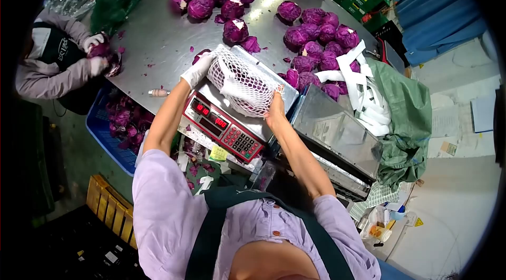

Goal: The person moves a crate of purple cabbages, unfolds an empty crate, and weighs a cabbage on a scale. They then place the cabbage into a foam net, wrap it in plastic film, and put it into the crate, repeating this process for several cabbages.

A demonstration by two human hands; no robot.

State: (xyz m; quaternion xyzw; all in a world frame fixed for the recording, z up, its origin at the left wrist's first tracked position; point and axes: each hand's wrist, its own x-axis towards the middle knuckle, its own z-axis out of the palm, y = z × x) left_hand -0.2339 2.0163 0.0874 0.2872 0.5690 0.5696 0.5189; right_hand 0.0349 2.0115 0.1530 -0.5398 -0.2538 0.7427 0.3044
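A white foam net sleeve [245, 82] stretches between my hands above the metal pan of a red-framed scale [224, 129], whose red digits are lit. My left hand [197, 70], in a white glove, is closed on the sleeve's left end. At its right end, my bare right hand [275, 108] grips the net edge, the fingers partly hidden by the mesh. White material shows through the holes; what lies inside, if anything, I cannot make out. A red cabbage [201, 56] shows partly behind my left hand.
Several red cabbages [312, 32] lie on the steel table [153, 42], with white foam nets [373, 114] to the right. A knife handle [158, 93] lies left of the scale. A co-worker [58, 64] trims cabbage above a blue crate [108, 135]. A metal box [337, 127] stands right.
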